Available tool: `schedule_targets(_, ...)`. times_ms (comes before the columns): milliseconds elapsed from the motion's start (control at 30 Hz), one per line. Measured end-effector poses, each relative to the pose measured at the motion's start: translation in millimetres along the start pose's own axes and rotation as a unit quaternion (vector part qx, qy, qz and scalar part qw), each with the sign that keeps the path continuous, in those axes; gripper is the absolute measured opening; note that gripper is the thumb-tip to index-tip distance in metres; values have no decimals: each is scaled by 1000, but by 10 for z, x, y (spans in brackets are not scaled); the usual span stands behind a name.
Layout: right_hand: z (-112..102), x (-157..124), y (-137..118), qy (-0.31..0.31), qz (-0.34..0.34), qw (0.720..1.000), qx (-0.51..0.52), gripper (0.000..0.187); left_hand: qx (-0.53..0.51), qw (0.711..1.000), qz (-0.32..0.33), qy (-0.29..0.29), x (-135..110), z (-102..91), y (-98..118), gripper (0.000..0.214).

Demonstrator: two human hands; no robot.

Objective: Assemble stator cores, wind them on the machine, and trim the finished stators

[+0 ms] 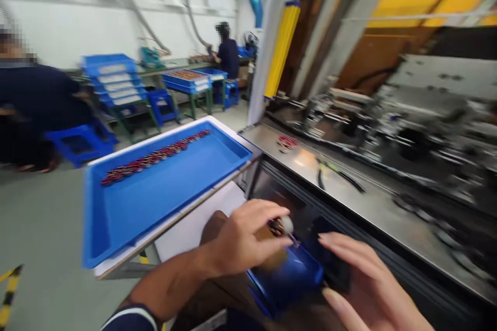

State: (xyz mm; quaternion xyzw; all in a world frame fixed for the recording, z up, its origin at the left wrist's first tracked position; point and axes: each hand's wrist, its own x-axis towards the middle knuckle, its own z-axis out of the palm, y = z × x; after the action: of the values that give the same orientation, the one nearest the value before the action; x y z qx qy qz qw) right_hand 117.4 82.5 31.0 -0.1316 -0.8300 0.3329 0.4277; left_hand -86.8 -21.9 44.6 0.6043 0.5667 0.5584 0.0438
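Note:
My left hand (248,238) is closed, thumb and fingers around a small copper-coloured part with a pale round end (286,224); blur hides its exact kind. Below it, over my lap, is a small blue bin (306,264). To the right of the bin, my right hand (367,279) has its thumb and fingers spread, nothing seen between them. A large blue tray (174,186) stands to the left, a long row of small red-and-copper parts (155,158) lying along its far side.
At right, a machine's metal ledge (310,163) carries a few red parts (286,142) and dark-handled pliers (341,173). A yellow guard bar (282,49) stands behind. Two people sit in the background, near stacked blue trays (112,80) and a blue stool (79,139).

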Motion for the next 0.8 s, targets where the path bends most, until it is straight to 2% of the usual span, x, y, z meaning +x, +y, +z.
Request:
schedule_targets(133,-6,207,-113,-36,-4,999,6,41,48,999,24,-4,55,-4,-95,37)
schedule_targets(267,130,344,-196,-24,-14,999,-24,43,92,993,68,-2,15,105,-93,38)
schedule_targets(333,214,359,-203,-21,-28,999,-41,34,113,990,84,-9,1,144,-78,38)
schedule_targets(433,277,373,-205,-50,-25,997,-52,9,121,987,106,-16,4,155,-60,38)
schedule_targets(467,274,385,-213,-62,-19,997,-46,10,122,986,109,-17,7,148,-54,39)
schedule_targets(600,169,466,-272,-83,27,996,26,15,93,990,102,-26,10,106,-20,40)
schedule_targets(700,68,506,-261,-92,86,989,78,20,19,997,70,-37,5,74,12,38)
schedule_targets(800,-17,456,-169,-102,139,981,88,25,-44,997,39,-51,-1,45,32,41)
